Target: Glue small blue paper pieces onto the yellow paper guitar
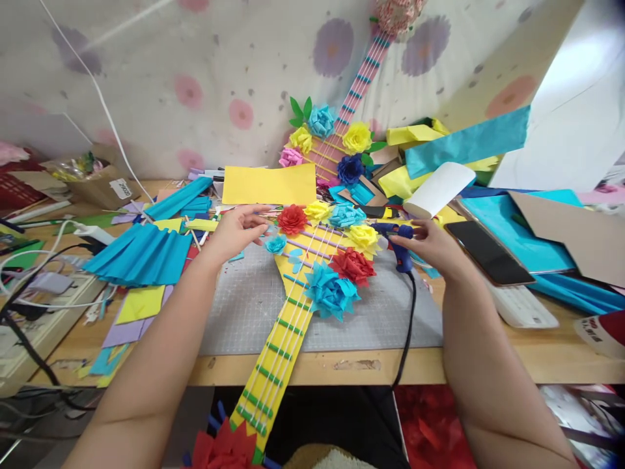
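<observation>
A yellow paper guitar [279,345] lies at a slant, its neck pointing towards me. Green bars cross the neck and white strings run along it. Its body carries a red paper flower [291,219], a large blue paper flower [333,291], and several more in yellow, blue and red. My left hand [238,231] is beside the body's left edge, thumb and forefinger apart, close to a small blue flower [276,244]. On the right, my right hand [430,246] has its fingers on a dark blue glue gun [403,251], whose black cord hangs over the table edge.
Under the guitar is a grey cutting mat [234,319]. Pleated blue paper [141,254] and a power strip [53,326] lie left. A phone [488,254] and cardboard [571,234] are right. A pink paper guitar [359,98] leans at the back behind a yellow sheet [268,184].
</observation>
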`<state>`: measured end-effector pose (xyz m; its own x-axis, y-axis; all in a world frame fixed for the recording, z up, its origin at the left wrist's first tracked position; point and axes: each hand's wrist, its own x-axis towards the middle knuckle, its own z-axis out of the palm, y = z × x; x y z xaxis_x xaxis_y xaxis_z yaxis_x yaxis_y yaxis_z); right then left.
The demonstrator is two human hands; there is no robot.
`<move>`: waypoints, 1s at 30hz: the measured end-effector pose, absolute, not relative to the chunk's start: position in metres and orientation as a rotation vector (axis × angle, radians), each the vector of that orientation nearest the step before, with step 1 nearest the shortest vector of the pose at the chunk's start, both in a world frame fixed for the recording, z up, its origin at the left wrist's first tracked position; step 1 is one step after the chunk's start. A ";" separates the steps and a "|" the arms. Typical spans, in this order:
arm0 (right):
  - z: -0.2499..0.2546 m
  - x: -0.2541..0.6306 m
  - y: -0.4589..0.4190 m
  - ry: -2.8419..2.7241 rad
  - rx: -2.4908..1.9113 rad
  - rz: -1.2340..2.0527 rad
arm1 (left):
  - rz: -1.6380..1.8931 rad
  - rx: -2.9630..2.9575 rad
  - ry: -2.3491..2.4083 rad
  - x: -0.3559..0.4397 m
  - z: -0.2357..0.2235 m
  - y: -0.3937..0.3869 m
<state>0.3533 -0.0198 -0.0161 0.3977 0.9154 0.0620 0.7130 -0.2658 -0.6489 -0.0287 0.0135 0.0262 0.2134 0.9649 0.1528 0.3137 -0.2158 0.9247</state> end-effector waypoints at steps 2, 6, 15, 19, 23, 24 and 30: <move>-0.003 0.346 -0.021 -1.325 -1.917 0.274 | 0.988 1.748 1.207 -0.026 0.025 0.015; 0.027 0.300 -0.014 -1.449 -1.533 0.425 | 0.928 1.933 1.206 -0.022 0.021 0.014; 0.048 0.173 0.017 -2.083 -1.285 1.080 | 0.813 2.180 1.171 -0.024 0.007 0.008; 0.052 0.154 0.028 -2.353 -1.281 1.046 | 0.811 2.230 1.173 -0.024 0.006 0.005; 0.062 0.148 0.030 -2.458 -1.353 0.941 | 0.821 2.258 1.169 -0.025 0.004 0.005; 0.064 0.147 0.030 -2.472 -1.359 0.920 | 0.829 2.260 1.168 -0.026 0.004 0.006; 0.060 0.145 0.030 -2.467 -1.394 0.866 | 0.854 2.244 1.148 -0.027 0.001 0.009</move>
<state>0.1447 0.0300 0.0605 -0.5452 0.8290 -0.1248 0.7251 0.3916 -0.5665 -0.0272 0.0085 0.0014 0.4548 0.8344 0.3114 0.5382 -0.5360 0.6504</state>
